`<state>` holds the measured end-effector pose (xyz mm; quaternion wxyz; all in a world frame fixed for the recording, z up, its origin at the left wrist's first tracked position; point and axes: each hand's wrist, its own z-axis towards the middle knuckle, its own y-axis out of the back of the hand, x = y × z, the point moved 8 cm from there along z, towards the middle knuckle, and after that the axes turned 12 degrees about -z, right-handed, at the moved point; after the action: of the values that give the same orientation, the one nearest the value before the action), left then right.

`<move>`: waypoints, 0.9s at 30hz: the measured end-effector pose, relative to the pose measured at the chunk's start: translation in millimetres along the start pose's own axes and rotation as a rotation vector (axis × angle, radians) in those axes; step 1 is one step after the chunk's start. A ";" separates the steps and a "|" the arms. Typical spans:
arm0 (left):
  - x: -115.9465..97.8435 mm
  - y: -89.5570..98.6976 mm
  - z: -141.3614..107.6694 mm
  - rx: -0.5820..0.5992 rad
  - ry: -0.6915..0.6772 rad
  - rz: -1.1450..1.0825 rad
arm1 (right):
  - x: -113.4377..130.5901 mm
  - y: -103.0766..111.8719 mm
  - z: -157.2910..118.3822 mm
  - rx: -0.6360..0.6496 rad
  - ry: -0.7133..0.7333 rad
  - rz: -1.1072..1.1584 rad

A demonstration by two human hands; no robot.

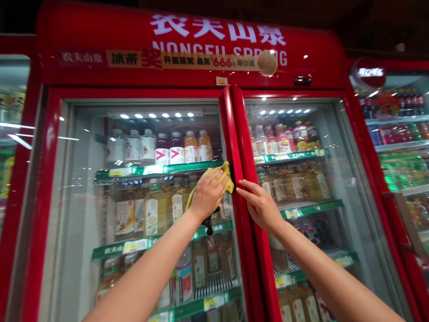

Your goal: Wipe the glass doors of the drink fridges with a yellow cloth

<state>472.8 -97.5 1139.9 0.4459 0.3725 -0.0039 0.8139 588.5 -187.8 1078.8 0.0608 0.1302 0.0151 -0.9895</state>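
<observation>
My left hand [207, 193] presses a yellow cloth [228, 178] against the left glass door [83, 214] of a red drinks fridge, close to the door's inner edge. The cloth shows above and beside my fingers, which lie over it. My right hand [263, 206] rests with its fingers stretched out on the red frame of the right door [246, 147], near where the two doors meet. It holds nothing. A dark object [209, 226], perhaps a strap or a reflection, hangs below my left hand; I cannot tell which.
Behind the glass, bottles [170, 150] stand on shelves with green price strips [157, 170]. A red header panel [100, 27] with white lettering tops the fridge. Another red drinks cooler [398, 147] stands to the right, and part of one [13, 134] shows at the left.
</observation>
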 end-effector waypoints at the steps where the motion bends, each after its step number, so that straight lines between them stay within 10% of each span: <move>1: -0.4 1.5 -5.9 0.009 -0.016 -0.011 | 0.9 2.1 0.4 -0.008 0.006 -0.003; 7: 7.1 25.7 30.5 -0.201 0.163 -0.015 | -6.4 35.9 13.5 -0.184 -0.017 -0.018; 11: -17.7 3.1 58.5 -0.114 0.065 -0.002 | -12.5 50.8 17.4 -0.253 -0.063 -0.020; 22: 7.6 -3.9 111.2 -0.079 0.023 -0.043 | -53.0 23.5 55.9 -0.179 -0.194 -0.054; 27: -4.3 -6.3 89.8 -0.109 -0.025 -0.099 | -60.0 25.1 49.9 -0.186 -0.211 -0.042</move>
<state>532.8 -127.2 1200.1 0.5050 0.3574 -0.0355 0.7848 636.3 -208.0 1142.2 0.0529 0.0191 0.1032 -0.9931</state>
